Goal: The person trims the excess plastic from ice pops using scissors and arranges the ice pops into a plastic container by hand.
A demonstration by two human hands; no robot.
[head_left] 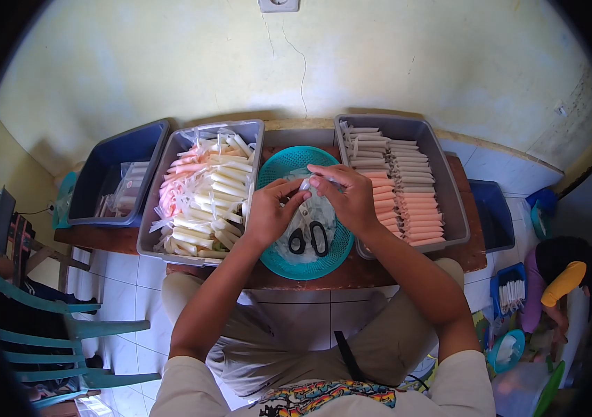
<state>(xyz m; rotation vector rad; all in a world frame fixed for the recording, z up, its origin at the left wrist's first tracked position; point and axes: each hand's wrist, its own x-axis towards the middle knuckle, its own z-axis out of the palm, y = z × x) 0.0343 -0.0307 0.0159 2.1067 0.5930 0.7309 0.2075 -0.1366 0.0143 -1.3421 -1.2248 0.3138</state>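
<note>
My left hand (273,208) and my right hand (346,194) meet over a teal plastic basket (271,258). Both are closed, fingertips pinching a small whitish piece of plastic wrap (305,184); most of it is hidden by the fingers. Scissors with black handles (319,238) lie in the basket on a heap of clear plastic scraps (299,251). To the left, a grey tub (260,139) holds a loose pile of cream and pink sticks in plastic sleeves (212,201). At the right, another grey tub (454,201) contains pink and whitish wrapped sticks (417,198) in neat rows.
A dark blue tub (94,163) with a few wrapped packs stands at the table's left end. The wooden table (475,236) backs onto a wall. Green plastic chairs (38,347) are at lower left. A person in a yellow sleeve (563,283) bends near tubs on the floor at right.
</note>
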